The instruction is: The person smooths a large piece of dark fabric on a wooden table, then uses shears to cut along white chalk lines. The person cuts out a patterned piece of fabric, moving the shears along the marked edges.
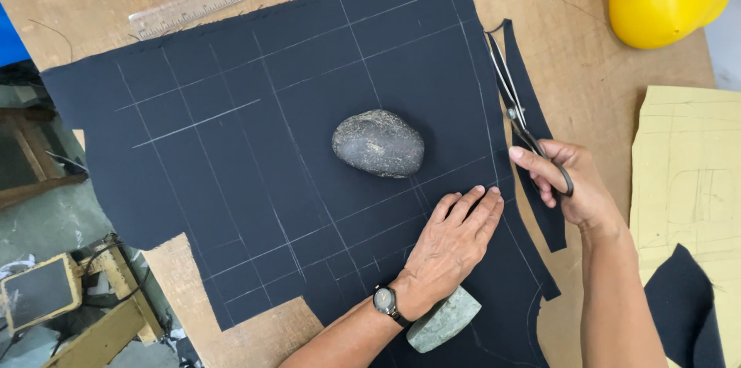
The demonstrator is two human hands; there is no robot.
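Scissors (513,109) are gripped by the right hand (575,183) at frame right; the left hand (455,240) lies open on the cloth (255,167). If the cloth slips, the chalk line could be missed.

Dark navy fabric (255,175), chalk-lined in a grid, is lying flat across the table. Scissors (515,117), blades parted, are sitting along its right-hand chalk line, partway up the cut. A narrow cut strip (540,206) is hanging off just beside the blades, still joined at the top.
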